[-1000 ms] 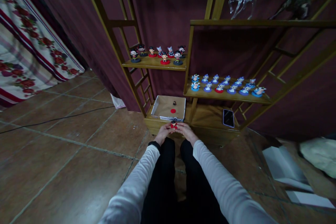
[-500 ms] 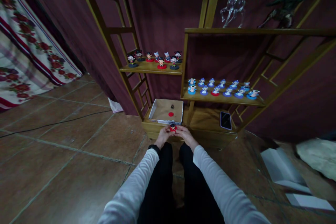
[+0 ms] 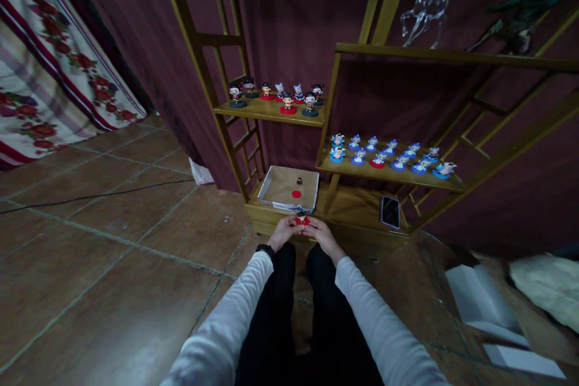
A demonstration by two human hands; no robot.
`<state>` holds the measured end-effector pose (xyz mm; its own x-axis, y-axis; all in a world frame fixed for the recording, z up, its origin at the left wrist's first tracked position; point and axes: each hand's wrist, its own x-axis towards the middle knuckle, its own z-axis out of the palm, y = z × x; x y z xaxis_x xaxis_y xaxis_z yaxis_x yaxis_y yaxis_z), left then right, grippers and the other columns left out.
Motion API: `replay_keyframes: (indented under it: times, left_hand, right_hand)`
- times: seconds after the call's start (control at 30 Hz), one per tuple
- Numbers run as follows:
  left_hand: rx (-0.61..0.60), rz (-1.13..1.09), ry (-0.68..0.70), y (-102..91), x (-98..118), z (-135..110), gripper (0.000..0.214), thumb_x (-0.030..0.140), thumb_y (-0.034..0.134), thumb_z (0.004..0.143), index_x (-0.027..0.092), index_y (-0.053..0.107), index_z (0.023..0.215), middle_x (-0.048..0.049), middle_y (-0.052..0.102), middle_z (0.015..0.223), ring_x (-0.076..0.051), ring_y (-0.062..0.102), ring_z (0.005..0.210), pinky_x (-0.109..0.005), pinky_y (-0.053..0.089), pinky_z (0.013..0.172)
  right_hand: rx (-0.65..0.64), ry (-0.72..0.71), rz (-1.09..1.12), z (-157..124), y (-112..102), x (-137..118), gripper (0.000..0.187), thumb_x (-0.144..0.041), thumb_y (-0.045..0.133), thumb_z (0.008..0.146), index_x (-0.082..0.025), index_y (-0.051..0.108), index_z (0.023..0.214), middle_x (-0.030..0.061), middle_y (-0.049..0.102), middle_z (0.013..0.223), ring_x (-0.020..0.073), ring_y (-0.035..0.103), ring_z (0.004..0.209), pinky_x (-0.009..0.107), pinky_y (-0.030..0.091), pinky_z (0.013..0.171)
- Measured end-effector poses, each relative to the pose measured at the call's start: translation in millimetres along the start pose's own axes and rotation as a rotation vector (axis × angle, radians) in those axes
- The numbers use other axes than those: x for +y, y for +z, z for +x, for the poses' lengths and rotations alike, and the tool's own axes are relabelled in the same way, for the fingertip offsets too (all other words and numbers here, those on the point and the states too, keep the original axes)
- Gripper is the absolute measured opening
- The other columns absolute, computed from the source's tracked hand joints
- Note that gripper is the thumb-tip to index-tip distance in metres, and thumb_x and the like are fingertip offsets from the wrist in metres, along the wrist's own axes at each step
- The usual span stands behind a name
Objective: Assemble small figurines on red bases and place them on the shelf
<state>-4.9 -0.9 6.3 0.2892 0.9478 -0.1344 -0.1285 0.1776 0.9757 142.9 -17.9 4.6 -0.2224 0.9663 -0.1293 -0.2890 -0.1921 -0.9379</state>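
One flowery cloth hangs at the far left, and a thin black cord lies on the tile floor. Next comes a small wooden shelf with eight little figures standing on red or dark bases. Below it sits a low open box, and inside are a flat red disc and a dark thing, too tiny to name. Just in front of the box, the left hand, with a black band on its wrist, and the right hand hold a small red toy between their fingertips. To the right, a lower shelf carries twelve more figures, mostly blue and purple, and a phone lies on the bottom board under them. Farther right and higher up, a clear deer stands beside a dark statue.
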Motion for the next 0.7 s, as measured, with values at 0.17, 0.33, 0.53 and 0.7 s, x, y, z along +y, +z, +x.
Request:
replay_keyframes:
  times: [0.17, 0.33, 0.53, 0.7]
  left_hand:
    - [0.027, -0.003, 0.005, -0.6, 1, -1, 0.044, 0.031, 0.080, 0.050, 0.010, 0.062, 0.085, 0.0000, 0.061, 0.062, -0.009, 0.052, 0.054, -0.023, 0.041, 0.058]
    - [0.022, -0.034, 0.017, -0.9, 1, -1, 0.047, 0.027, 0.081, 0.048, 0.011, 0.061, 0.087, -0.0002, 0.063, 0.065, -0.010, 0.053, 0.056, -0.023, 0.042, 0.060]
    - [-0.012, -0.099, 0.021, 0.0, 2, -3, 0.055, 0.026, 0.081, 0.048, 0.011, 0.060, 0.097, -0.0022, 0.065, 0.072, -0.011, 0.056, 0.061, -0.025, 0.044, 0.065]
    - [0.022, -0.055, 0.033, 0.0, 4, -3, 0.049, 0.028, 0.081, 0.048, 0.011, 0.061, 0.090, -0.0001, 0.063, 0.065, -0.009, 0.053, 0.056, -0.023, 0.042, 0.060]
  right_hand:
    - [0.074, -0.011, -0.011, 4, 2, 5, 0.047, -0.036, 0.074, 0.057, -0.020, 0.062, 0.099, 0.0057, 0.068, 0.092, 0.0188, 0.064, 0.079, 0.036, 0.050, 0.078]
    - [0.117, -0.002, -0.010, 9, 3, 12, 0.048, -0.034, 0.074, 0.055, -0.020, 0.060, 0.098, 0.0047, 0.067, 0.088, 0.0183, 0.063, 0.075, 0.036, 0.051, 0.075]
    - [0.107, 0.009, 0.005, 13, 1, 16, 0.045, -0.032, 0.074, 0.055, -0.021, 0.061, 0.097, 0.0041, 0.068, 0.089, 0.0182, 0.063, 0.078, 0.036, 0.051, 0.077]
    - [0.111, -0.002, 0.002, 14, 0, 15, 0.046, -0.032, 0.073, 0.056, -0.020, 0.061, 0.099, 0.0054, 0.067, 0.092, 0.0173, 0.063, 0.078, 0.036, 0.051, 0.076]
